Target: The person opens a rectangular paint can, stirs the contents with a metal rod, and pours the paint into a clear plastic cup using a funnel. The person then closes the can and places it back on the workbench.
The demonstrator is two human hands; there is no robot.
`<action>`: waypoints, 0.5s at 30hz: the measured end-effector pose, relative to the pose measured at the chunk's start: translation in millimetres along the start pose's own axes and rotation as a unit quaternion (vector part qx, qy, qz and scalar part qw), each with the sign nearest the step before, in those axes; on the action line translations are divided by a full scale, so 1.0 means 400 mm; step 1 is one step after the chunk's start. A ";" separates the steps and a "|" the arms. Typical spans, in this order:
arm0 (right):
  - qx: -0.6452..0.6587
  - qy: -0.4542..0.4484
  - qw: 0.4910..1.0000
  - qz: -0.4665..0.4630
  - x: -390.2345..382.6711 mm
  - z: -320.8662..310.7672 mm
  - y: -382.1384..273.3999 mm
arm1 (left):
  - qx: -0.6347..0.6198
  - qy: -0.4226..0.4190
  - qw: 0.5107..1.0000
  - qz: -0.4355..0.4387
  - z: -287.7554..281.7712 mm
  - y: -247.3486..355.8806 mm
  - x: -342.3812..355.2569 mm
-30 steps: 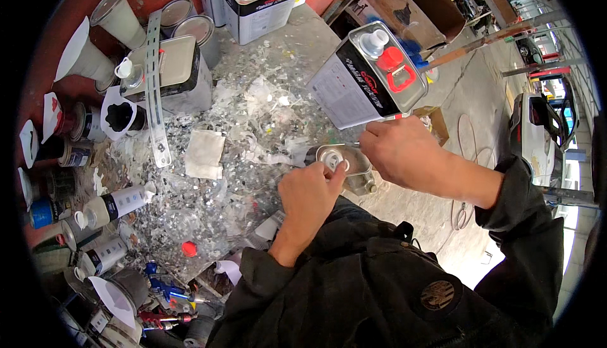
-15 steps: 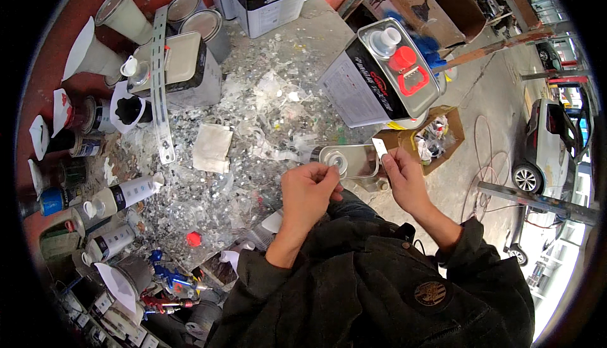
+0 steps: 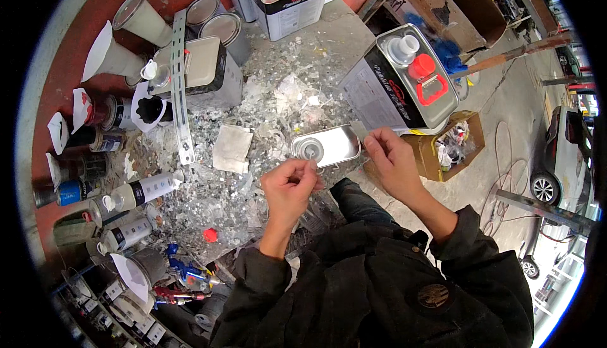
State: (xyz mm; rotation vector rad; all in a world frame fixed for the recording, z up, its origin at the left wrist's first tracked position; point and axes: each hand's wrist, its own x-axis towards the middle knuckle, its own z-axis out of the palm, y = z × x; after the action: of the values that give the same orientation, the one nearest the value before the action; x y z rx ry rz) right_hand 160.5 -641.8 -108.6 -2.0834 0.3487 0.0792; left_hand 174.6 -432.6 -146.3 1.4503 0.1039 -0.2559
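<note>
A small rectangular metal can (image 3: 339,145) with a clear spout fitting (image 3: 310,150) on its top stands at the paint-spattered bench's edge. My left hand (image 3: 288,186) has its fingers pinched at the fitting; what they grip is hidden. My right hand (image 3: 392,161) is closed on a thin flat strip (image 3: 358,127) just right of the can; its material is unclear. Beyond stands a large tin (image 3: 373,95) with a red cap and handle. A folded cloth (image 3: 232,149) lies left of the can, and a loose red cap (image 3: 210,235) lies lower on the bench.
Tins (image 3: 291,12), cups (image 3: 140,19) and a perforated metal strip (image 3: 183,85) crowd the bench's back and left. Spray guns (image 3: 190,269) are at lower left. Cardboard boxes (image 3: 471,152), a coiled hose (image 3: 493,209), metal rails and parked cars (image 3: 553,158) are on the right.
The small can has shifted left and up in the view. My right hand has turned more upright with the flat strip, moving slightly left. My left hand stays at the fitting. The view has shifted.
</note>
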 end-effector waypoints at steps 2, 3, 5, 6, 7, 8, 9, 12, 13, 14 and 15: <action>-0.067 -0.006 0.995 -0.080 0.010 -0.018 -0.038 | 0.000 -0.002 1.000 0.018 -0.002 -0.008 0.002; -0.103 0.002 0.982 -0.156 0.020 -0.018 -0.050 | -0.004 -0.002 1.000 0.019 -0.003 -0.010 0.003; -0.169 -0.018 0.954 -0.246 0.032 -0.024 -0.093 | -0.003 -0.002 1.000 0.024 -0.005 -0.015 0.004; -0.200 -0.045 0.943 -0.261 0.034 -0.032 -0.128 | 0.002 -0.002 1.000 0.028 -0.007 -0.016 0.005; -0.231 -0.073 0.930 -0.276 0.039 -0.033 -0.148 | 0.008 -0.002 0.999 0.033 -0.009 -0.019 0.005; -0.254 -0.097 0.916 -0.295 0.048 -0.032 -0.156 | 0.007 -0.005 0.999 0.034 -0.009 -0.020 0.007; -0.278 -0.122 0.900 -0.313 0.060 -0.030 -0.163 | 0.006 -0.008 0.999 0.035 -0.009 -0.022 0.009; -0.342 -0.167 0.845 -0.376 0.083 -0.024 -0.195 | 0.004 -0.012 0.999 0.048 -0.010 -0.027 0.012; -0.361 -0.179 0.824 -0.399 0.088 -0.021 -0.207 | 0.003 -0.011 0.998 0.055 -0.011 -0.027 0.012; -0.377 -0.184 0.809 -0.413 0.093 -0.016 -0.214 | 0.000 -0.017 0.998 0.067 -0.010 -0.028 0.013; -0.392 -0.188 0.793 -0.427 0.097 -0.011 -0.220 | -0.003 -0.023 0.997 0.078 -0.009 -0.028 0.015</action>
State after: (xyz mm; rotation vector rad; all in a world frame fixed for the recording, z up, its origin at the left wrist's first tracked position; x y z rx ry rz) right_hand 221.8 -611.9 -40.7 -2.7531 -1.0610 0.0999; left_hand 178.2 -430.6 -158.8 1.4373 -0.0471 -0.1608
